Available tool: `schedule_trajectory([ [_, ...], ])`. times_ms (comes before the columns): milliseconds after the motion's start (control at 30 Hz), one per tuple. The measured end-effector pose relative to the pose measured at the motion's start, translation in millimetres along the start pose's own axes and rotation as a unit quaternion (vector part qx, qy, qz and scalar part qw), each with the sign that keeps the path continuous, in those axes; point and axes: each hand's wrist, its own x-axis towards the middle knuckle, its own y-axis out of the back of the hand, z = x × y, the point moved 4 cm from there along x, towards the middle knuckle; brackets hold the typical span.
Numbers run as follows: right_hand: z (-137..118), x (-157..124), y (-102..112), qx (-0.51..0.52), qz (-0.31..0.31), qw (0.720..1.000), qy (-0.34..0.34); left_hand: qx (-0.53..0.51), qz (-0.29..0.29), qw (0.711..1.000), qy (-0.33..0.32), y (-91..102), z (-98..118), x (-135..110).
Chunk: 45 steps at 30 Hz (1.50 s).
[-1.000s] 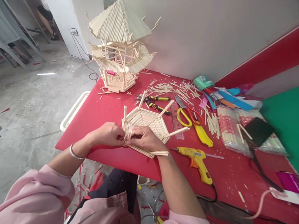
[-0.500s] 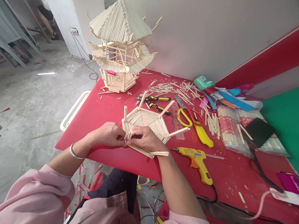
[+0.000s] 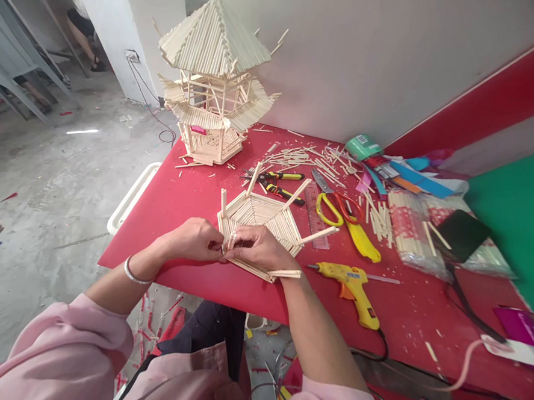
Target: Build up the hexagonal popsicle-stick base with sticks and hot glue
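A flat, many-sided base of pale wooden sticks (image 3: 272, 221) lies on the red table (image 3: 159, 212), with short posts standing at several corners. At its near left corner, my left hand (image 3: 199, 239) is closed, fingertips pinched against the edge. My right hand (image 3: 258, 247) reaches over the base from the near side and pinches a short stick post (image 3: 232, 239) at that same corner. The fingertips of both hands meet there, and they hide the exact contact. A yellow glue gun (image 3: 351, 282) lies right of my right forearm.
A stick pagoda model (image 3: 218, 76) stands at the back. Pliers (image 3: 277, 184), scissors (image 3: 330, 199), a ruler (image 3: 316, 221) and a yellow cutter (image 3: 362, 239) lie right of the base. Loose sticks (image 3: 291, 158), bagged sticks (image 3: 413, 227) and a green board (image 3: 517, 227) are farther off.
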Motion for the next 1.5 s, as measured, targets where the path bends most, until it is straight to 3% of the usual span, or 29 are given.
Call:
schedule_trajectory([
  [1500,-1.2,-0.1,0.3,0.000,-0.002,1.000,-0.012,-0.008,0.008,1.000,-0.004,1.5,1.5,1.0],
])
